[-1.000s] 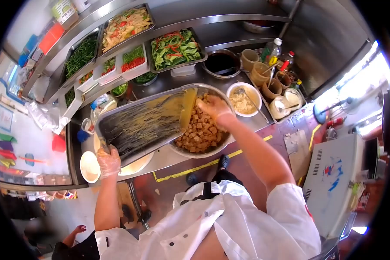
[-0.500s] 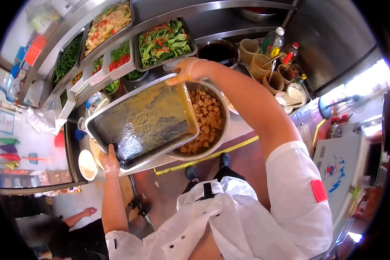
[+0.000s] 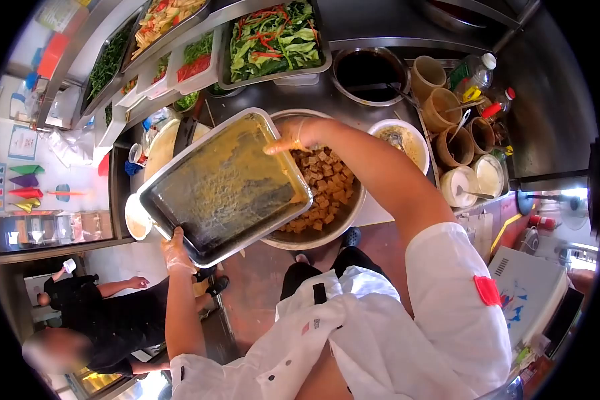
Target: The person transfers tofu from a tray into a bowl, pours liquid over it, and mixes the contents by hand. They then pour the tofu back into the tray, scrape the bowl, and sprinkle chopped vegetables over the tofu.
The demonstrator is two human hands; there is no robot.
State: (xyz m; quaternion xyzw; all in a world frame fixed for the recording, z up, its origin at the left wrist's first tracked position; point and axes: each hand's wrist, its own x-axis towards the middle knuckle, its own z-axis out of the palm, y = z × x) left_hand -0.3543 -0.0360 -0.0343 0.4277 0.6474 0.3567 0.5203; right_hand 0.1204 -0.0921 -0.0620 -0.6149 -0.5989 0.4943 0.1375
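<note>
A rectangular metal tray [image 3: 223, 187], smeared inside with a yellowish-brown residue, hangs tilted between my two hands. My left hand [image 3: 177, 252] is closed on its near left corner, the thumb over the rim. At the tray's far right side, my right hand [image 3: 292, 135] grips the rim with fingers reaching inside. Both hands seem to wear thin clear gloves. Partly under the tray stands a large round metal bowl [image 3: 359, 207]. Brown cubes [image 3: 327, 180], perhaps tofu, fill the part of it that shows; the rest is hidden by the tray and my right arm.
A pot of dark liquid [image 3: 370, 73] and a white bowl [image 3: 403, 140] stand beyond my right arm. Several seasoning tubs [image 3: 440, 110] and bottles fill the right corner. A tray of green vegetables [image 3: 273, 40] sits at the back. A person in black [image 3: 123, 320] is at lower left.
The view has shifted, bringing the white bowl and more of the person in black into sight. The tray stays in both hands and appears turned slightly, its far edge higher in view.
</note>
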